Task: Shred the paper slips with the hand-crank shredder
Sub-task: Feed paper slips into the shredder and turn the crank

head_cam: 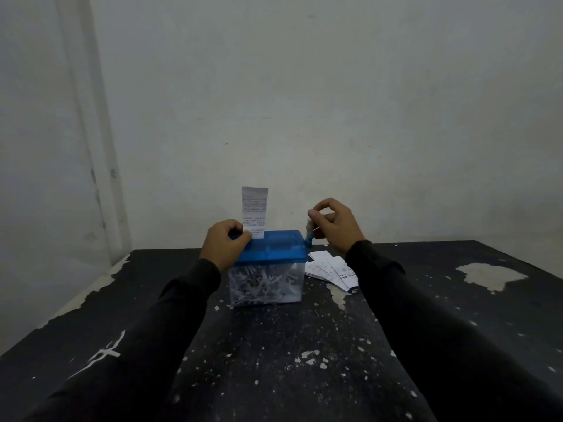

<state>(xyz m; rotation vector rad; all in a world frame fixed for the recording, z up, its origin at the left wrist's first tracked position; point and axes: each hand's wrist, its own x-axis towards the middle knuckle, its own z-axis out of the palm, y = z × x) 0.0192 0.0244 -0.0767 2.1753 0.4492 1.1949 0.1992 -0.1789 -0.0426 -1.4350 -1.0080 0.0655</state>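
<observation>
A small shredder stands mid-table, with a blue lid (275,246) on a clear bin (266,284) full of white paper strips. A printed paper slip (254,210) stands upright in the lid's slot. My left hand (225,243) grips the lid's left end, with its thumb against the bottom of the slip. My right hand (333,222) pinches the pale knob of the blue crank (309,234) at the lid's right end. A loose pile of paper slips (330,268) lies flat just right of the shredder, partly behind my right sleeve.
The black table (274,345) has chipped paint with pale patches, the largest at the right (490,275). A grey wall (304,102) rises directly behind the table, and another wall closes the left side.
</observation>
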